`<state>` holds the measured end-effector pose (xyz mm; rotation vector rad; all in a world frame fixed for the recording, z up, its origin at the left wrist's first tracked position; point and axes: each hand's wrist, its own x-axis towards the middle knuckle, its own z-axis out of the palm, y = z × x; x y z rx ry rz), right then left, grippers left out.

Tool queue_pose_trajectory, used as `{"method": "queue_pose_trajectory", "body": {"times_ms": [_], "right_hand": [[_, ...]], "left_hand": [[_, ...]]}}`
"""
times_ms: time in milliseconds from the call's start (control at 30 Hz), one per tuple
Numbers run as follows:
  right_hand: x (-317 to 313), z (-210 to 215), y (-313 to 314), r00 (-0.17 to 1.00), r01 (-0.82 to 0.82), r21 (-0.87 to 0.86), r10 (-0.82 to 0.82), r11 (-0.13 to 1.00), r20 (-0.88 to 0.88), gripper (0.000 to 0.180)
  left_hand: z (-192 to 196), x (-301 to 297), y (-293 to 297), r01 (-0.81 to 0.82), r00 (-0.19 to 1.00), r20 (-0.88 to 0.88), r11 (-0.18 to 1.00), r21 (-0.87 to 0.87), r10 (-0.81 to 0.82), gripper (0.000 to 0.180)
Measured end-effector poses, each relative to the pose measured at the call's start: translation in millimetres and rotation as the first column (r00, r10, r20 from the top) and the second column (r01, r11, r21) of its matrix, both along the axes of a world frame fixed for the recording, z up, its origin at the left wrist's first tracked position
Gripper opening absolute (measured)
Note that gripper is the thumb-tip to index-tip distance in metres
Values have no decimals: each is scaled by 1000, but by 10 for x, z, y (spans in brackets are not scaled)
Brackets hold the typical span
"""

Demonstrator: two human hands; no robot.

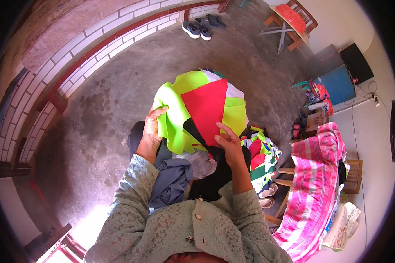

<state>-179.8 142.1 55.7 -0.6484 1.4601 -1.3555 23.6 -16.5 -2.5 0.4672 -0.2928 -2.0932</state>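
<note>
Nearest the camera are the person's own forearms in pale green lace sleeves (162, 223), rising from the lower edge. On the lap between them lies a bunched grey cloth (173, 182) beside a black cloth (213, 179).

The left hand (152, 128) has its fingers (159, 110) curled shut over the left edge of a lime green fabric piece (173, 118), thumb in front, the rest hidden behind the cloth. The right hand (229, 142) pinches the lower point of a red fabric piece (207, 107), its fingers closed on the cloth with one finger stretched up along the red edge. Both pieces belong to one fanned bundle held up in the air above the lap, with white and further lime pieces showing behind the red one.

Just right of the right hand, a heap of mixed fabric scraps (261, 153) in green, red and white lies on the floor. Further right stands a pink striped bag (316, 184) against a wooden chair (353, 175).

Beyond the bundle spreads the bare concrete floor (118, 87). At its far edge a pair of dark shoes (196, 30) sits by a white brick wall (87, 44), and a folding wooden chair with a red seat (292, 19) stands toward the far right corner, near a blue box (338, 83).
</note>
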Motion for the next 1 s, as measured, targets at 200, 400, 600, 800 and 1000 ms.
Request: {"method": "queue_pose_trajectory", "body": {"times_ms": [200,400,600,800,1000], "right_hand": [[-41,-88,182,995,-30,53,25,998,98,37],[43,-204,244,960,16,-58,-31,998,-278,32],[313,-116,163,991,-104,-104,112,989,79,61],[477,-334,207,888,-218,-97,238,971,394,73],[575,-461,217,779,-180,-150,234,972,582,65]], "left_hand": [[43,-9,35,44,999,7,999,-11,-44,38],[99,-17,63,191,973,135,981,-23,-186,35],[307,-21,236,487,862,214,867,-102,-459,48],[374,-38,370,675,702,380,733,-88,-602,54],[293,8,251,748,654,306,651,-129,-692,61]]}}
